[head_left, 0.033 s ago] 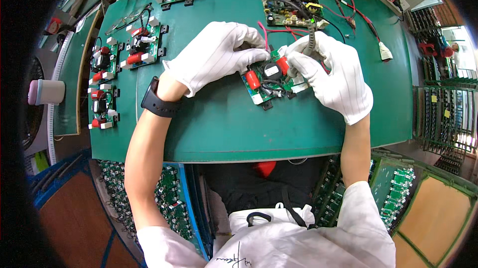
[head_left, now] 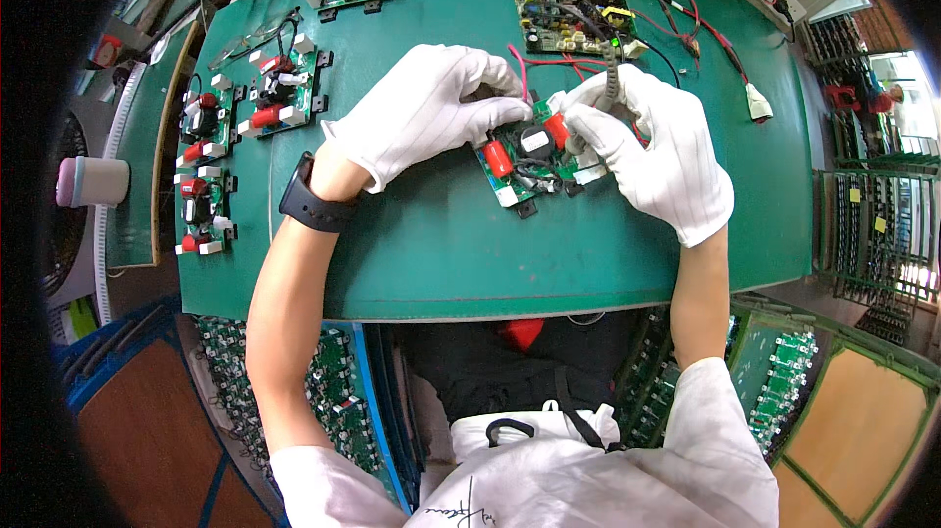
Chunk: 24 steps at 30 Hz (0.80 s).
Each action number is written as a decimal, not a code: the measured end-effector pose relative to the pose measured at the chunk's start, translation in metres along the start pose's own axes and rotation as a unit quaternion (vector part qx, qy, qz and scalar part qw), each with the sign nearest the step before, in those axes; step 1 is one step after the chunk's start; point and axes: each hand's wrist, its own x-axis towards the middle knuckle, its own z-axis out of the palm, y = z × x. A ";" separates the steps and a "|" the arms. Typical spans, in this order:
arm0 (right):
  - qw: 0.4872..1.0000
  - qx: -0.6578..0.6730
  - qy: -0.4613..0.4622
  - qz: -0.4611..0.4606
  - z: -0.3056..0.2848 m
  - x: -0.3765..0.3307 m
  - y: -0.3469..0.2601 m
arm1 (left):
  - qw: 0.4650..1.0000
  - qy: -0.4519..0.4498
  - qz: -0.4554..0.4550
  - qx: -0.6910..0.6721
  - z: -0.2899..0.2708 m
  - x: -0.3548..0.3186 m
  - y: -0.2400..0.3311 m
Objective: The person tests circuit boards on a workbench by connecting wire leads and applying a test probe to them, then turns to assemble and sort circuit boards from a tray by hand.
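A small green circuit board [head_left: 537, 144] with red cylindrical parts and a round black coil lies tilted on the green work surface. My left hand [head_left: 441, 108], in a white striped glove, is closed with its fingertips at the board's far left edge. A pink wire [head_left: 518, 67] rises beside those fingertips. My gloved right hand [head_left: 662, 141] is closed around a grey ribbed cable [head_left: 613, 79] at the board's right side; a grey end shows below the fingers, against the board. The exact contact there is hidden by the fingers.
Similar boards [head_left: 279, 87] stand at the left and far left of the green table [head_left: 470, 263]. A larger populated board [head_left: 569, 3] with red and black wires lies at the back. A white connector [head_left: 758, 101] on a cable lies at right. Racks of boards [head_left: 784, 371] stand below the near edge.
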 end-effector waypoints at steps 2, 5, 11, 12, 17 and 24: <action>0.999 0.017 0.029 -0.011 0.002 -0.002 0.004 | 0.999 -0.010 -0.028 -0.026 0.002 0.000 -0.004; 0.968 -0.186 -0.012 -0.171 -0.004 0.002 0.000 | 0.990 0.016 0.100 0.099 0.003 0.000 -0.004; 1.000 0.025 0.011 0.001 -0.004 0.002 -0.018 | 0.995 -0.006 0.040 0.086 0.001 0.002 0.007; 0.999 0.030 0.017 0.000 -0.005 0.002 -0.018 | 0.994 0.004 0.055 0.098 0.002 0.002 0.006; 1.000 0.031 0.001 0.001 -0.005 -0.003 -0.013 | 0.994 -0.016 0.042 0.104 0.006 0.004 -0.005; 1.000 0.012 -0.003 -0.010 -0.006 -0.001 -0.015 | 0.993 0.000 0.060 0.103 0.006 0.003 -0.005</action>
